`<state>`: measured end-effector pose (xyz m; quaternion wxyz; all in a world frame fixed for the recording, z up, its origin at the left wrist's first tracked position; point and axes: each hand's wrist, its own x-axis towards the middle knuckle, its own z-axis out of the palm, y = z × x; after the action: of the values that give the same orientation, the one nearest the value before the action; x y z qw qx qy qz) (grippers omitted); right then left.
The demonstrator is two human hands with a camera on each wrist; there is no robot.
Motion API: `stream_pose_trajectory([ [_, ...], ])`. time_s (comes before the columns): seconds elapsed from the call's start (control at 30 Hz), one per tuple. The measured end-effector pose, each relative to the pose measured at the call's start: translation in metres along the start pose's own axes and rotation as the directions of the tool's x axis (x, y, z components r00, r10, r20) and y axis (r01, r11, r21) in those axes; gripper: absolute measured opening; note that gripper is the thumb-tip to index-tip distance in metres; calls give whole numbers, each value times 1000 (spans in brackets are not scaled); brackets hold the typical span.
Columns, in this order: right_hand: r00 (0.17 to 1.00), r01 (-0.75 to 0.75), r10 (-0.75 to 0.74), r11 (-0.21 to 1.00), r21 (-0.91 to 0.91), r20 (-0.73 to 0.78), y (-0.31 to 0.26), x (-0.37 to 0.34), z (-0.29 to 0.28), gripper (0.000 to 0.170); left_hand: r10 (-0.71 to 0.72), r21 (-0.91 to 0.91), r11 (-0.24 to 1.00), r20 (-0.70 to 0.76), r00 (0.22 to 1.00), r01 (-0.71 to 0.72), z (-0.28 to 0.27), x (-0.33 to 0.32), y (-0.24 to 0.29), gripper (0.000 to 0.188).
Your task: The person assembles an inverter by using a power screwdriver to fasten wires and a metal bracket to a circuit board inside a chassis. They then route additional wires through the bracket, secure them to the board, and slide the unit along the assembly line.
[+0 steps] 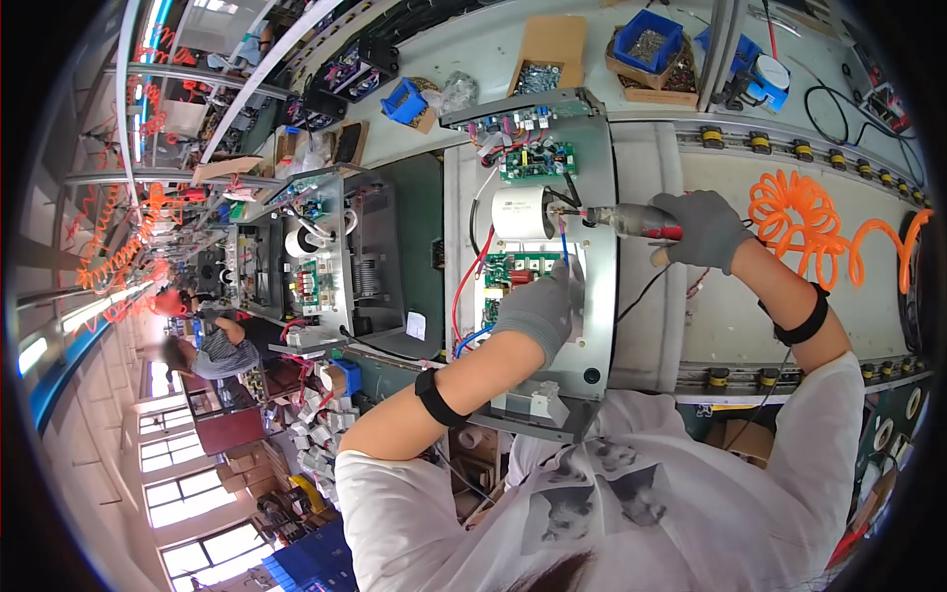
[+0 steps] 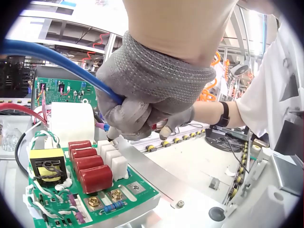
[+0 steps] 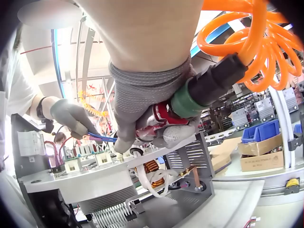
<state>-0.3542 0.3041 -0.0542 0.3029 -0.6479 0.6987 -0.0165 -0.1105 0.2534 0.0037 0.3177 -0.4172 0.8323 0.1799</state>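
The gloved left hand pinches a blue wire above the green circuit board with its red capacitors. In the gloved right hand is a pneumatic driver, its tip pointing at the terminal end of the white cylinder. An orange coiled hose joins the driver's rear in the right wrist view. The right fingers curl round the red and silver body of the driver. Both hands are over the open metal chassis. The driver's tip is hidden in the left wrist view.
A second open chassis stands to the left. Blue bins and cardboard boxes of small parts lie along the back bench. Roller tracks run on the right. Another person sits farther down the line.
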Motion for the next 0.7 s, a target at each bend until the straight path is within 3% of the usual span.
stream_pose_trajectory([
  [0.07,991,76,-73,997,28,-108,5,0,6,66,17,2,1000,2,1000,-17,2,-1,2,42],
  [0.27,997,40,-38,999,30,-68,-1,5,1,63,22,-72,997,-85,996,-29,9,-3,1,36],
  [0.6,995,24,-26,999,-26,-94,-1,-6,2,64,-23,86,996,9,1000,22,-6,-6,-13,36],
  [0.7,982,-11,5,1000,-29,-187,18,-32,13,64,-51,112,993,56,997,45,-17,-21,-29,40],
])
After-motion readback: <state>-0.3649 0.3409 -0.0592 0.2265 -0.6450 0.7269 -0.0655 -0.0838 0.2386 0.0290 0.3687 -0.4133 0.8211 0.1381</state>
